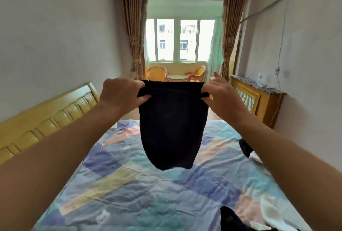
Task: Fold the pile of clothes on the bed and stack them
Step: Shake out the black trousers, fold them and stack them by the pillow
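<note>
I hold a dark navy garment up in the air above the bed. My left hand pinches its top left corner and my right hand pinches its top right corner. The cloth hangs straight down between them, its lower edge clear of the sheet. Another dark garment lies at the bed's near edge, partly cut off by the frame. A further dark piece lies at the bed's right side, partly hidden behind my right forearm.
The bed has a patchwork sheet in blue, yellow and pink, and a yellow wooden headboard along its left. A wooden radiator cabinet stands against the right wall. Wicker chairs and a window lie beyond the bed.
</note>
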